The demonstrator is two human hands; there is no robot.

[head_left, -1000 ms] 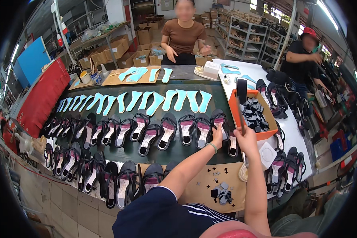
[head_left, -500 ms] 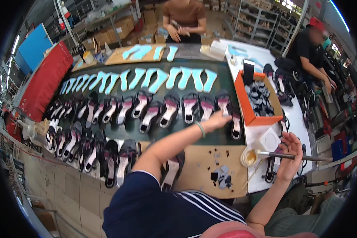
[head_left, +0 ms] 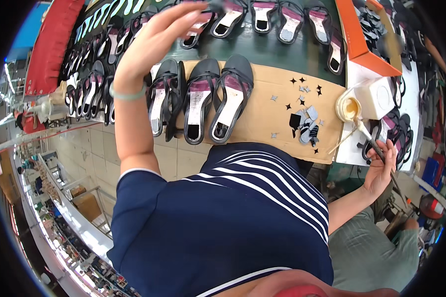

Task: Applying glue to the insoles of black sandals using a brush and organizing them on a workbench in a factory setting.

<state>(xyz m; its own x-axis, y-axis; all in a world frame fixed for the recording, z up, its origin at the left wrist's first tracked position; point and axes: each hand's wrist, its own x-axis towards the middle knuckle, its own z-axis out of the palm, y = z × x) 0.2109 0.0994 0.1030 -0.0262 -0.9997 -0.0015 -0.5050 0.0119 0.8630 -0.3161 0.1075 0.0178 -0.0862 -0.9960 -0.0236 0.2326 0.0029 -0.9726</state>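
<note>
My left hand (head_left: 156, 42) is raised over the left side of the bench, fingers stretched out and apart, nothing visibly held. Its fingertips overlap the row of black strappy sandals (head_left: 230, 20) with pale insoles. In my right hand (head_left: 382, 171) is a long-handled brush (head_left: 377, 150), its bristle end at the rim of a small round pot of yellowish glue (head_left: 351, 107). Three nearer sandals, among them one (head_left: 233, 94) with a black patch at its heel, lie on a brown cardboard sheet (head_left: 267, 81). Small grey and black cut pieces (head_left: 309, 121) are heaped on that sheet.
An orange box (head_left: 369, 59) of grey pieces stands at the far right. Beside the glue pot is a white square container (head_left: 375, 98). More sandals (head_left: 400, 133) lie on the white right-hand surface. A red cover (head_left: 49, 49) stands at the left.
The view has tilted downward. My left hand has left the sandal at the row's right end and swung left. My right hand has turned the brush from level to slanting.
</note>
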